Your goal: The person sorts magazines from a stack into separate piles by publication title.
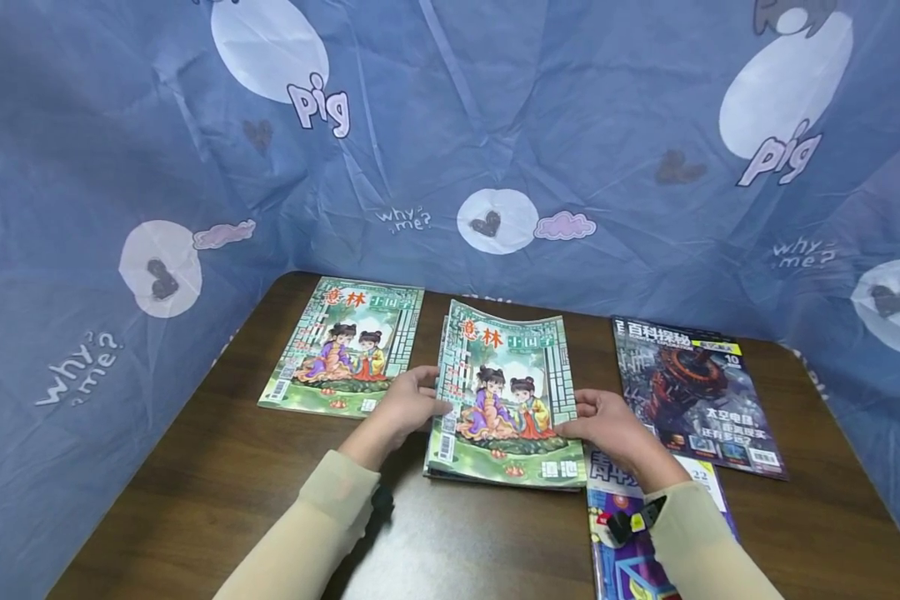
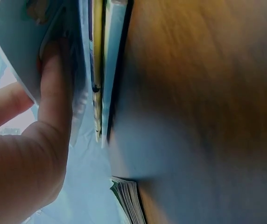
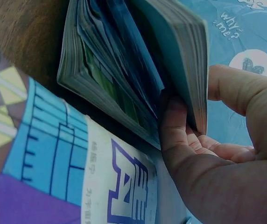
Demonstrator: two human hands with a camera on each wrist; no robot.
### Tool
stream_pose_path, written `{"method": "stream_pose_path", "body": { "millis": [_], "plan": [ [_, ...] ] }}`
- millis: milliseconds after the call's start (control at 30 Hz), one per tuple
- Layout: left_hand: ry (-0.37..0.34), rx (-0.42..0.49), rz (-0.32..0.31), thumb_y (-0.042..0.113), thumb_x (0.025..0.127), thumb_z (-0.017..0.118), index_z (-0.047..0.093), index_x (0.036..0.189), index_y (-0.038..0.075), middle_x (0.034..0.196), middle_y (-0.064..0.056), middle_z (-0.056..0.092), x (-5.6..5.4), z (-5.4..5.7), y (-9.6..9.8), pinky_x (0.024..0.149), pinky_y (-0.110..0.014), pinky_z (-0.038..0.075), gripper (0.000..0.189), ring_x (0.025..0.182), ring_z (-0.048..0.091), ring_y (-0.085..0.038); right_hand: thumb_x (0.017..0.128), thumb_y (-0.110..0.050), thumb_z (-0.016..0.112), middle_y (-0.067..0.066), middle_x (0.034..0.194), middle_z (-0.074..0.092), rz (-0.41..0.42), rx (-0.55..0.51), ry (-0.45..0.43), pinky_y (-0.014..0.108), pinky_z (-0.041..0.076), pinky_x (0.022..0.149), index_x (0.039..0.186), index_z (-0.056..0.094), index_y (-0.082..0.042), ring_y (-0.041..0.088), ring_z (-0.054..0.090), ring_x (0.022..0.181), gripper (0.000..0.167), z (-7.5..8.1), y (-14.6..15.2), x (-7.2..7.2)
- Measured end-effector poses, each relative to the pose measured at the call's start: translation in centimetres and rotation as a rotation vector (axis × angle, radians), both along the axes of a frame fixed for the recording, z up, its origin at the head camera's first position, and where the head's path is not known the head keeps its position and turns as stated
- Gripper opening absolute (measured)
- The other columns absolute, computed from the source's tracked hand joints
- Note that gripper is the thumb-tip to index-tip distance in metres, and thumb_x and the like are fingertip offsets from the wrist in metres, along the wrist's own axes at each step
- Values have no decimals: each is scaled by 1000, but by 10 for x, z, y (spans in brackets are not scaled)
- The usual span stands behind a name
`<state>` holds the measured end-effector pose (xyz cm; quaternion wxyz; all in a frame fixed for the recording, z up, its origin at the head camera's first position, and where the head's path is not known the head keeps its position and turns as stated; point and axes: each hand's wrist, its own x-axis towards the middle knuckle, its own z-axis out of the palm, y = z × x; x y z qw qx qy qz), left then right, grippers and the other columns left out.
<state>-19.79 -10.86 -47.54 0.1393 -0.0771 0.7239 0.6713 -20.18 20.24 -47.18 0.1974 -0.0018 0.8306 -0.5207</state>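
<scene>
Held magazine: from where I stand, a green-covered magazine (image 1: 506, 400) sits directly above the stack (image 3: 73, 60), raised off it at the right edge, its far edge bowed in a shallow dip. Two drawn figures in robes fill the cover, under red lettering.
Left hand: the left hand (image 1: 408, 404) pinches the held magazine along the left side of the stack, thumb at the edge of the cover.
Right hand: the right hand (image 1: 618, 425) pinches the opposite edge, to the right of the stack, thumb on one face and fingers on the other.
Stack: several magazines, loosely aligned, with blue and green pages showing below the held one.
Twin: another magazine with the same green cover (image 1: 345, 350) lies flat, left of the stack and well apart.
Dark magazine: a dark cover (image 1: 690, 392) lies right of the stack, another edge peeking out beneath it.
Purple magazine: this bright one (image 1: 622, 567) lies right of the stack and nearer the person, under the right forearm.
Table: brown wood (image 1: 232, 492) beneath the stack.
Cloth: blue, creased and printed (image 1: 495, 108), hanging beyond the stack.
</scene>
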Motion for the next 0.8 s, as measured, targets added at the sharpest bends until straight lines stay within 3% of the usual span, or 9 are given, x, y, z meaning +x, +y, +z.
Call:
{"method": "stream_pose_path", "body": {
  "millis": [167,267,500,800],
  "plan": [
    [-8,60,11,-15,86,68,46,147,-2,119,-28,63,-1,0,-5,74,-43,60,66,86,68,-28,82,-1,80,34,133,55,-18,-93,50,44,53,94,143,42,16,45,55,121,73,-1,-2,1],
    [-11,67,17,-14,86,68,47,147,-1,119,-27,63,-1,2,-9,76,-43,60,66,87,69,-29,83,-2,80,31,130,58,-15,-110,59,43,53,92,142,43,14,40,59,116,72,-1,-4,-1],
    [8,13,29,-11,87,69,45,148,0,127,-30,58,-1,14,-24,79,-45,59,67,92,67,-30,85,-16,82,31,150,41,18,-37,31,55,39,107,153,33,9,45,38,139,87,8,-13,-6],
    [-31,-8,15,-8,90,67,40,152,0,146,-34,43,-9,22,-51,90,-48,55,68,114,61,-39,86,-21,83,27,157,33,41,-32,18,56,36,110,157,29,4,42,31,144,92,15,-34,-14]
  ]
}}
